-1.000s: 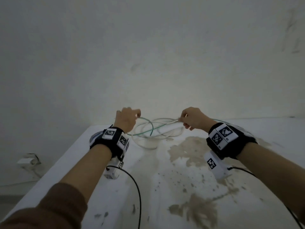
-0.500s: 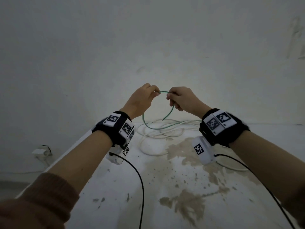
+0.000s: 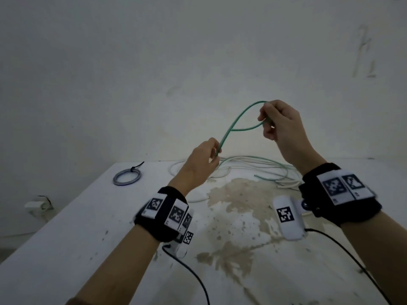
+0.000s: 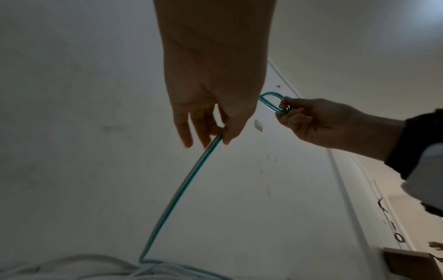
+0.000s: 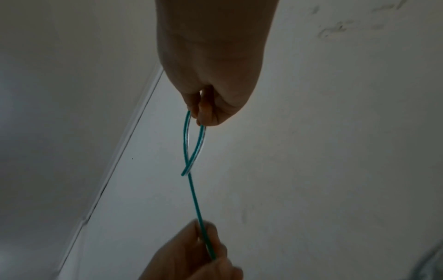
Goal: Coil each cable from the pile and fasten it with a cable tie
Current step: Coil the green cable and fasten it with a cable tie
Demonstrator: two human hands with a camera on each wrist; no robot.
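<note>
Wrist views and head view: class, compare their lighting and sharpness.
Head view: dim but fairly sharp, green cable and table clear. Left wrist view: left hand dark against the pale wall, cable streaked. Right wrist view: right hand shadowed, left hand blurred.

Thin teal-green plastic-sheathed cable (image 3: pixel 236 119) is lifted off the white stained table (image 3: pixel 88 227), its end bent into one small teardrop loop whose strands cross just below the pinch point, the rest running down to the pile. Loose heap of pale white and green cables (image 3: pixel 253 166) lies tangled at the table's far edge (one green cut end sticks out on its right side). Grey coiled cable ring (image 3: pixel 127 177) with a black cable tie (image 3: pixel 135 167) lies flat at the far left corner, well apart from the heap.
</note>
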